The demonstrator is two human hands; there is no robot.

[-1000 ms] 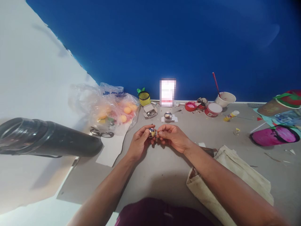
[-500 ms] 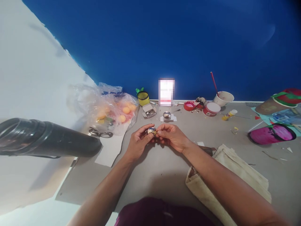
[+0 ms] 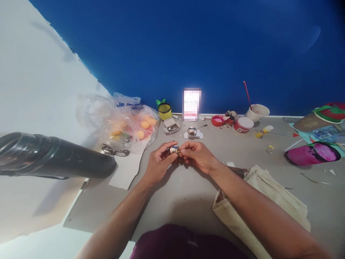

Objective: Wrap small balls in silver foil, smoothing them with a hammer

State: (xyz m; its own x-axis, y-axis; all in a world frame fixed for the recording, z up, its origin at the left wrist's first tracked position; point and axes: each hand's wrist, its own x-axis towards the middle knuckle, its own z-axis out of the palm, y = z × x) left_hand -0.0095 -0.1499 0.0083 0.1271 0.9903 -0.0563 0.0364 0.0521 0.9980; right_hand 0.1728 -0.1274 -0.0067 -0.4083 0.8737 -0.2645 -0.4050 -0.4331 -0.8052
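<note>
While left hand (image 3: 159,163) clasps silvery ball (image 3: 174,148), right hand (image 3: 199,157) pinched at its edge

left hand (image 3: 158,163) curled | right hand (image 3: 199,157) pinching | both near each other | forearms (image 3: 126,205) bare, angled inward

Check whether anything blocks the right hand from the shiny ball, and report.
Nothing visible stands in the way. The left hand holds the shiny ball, and the right hand is right at its edge; anything tiny between them is too small to make out.
</note>
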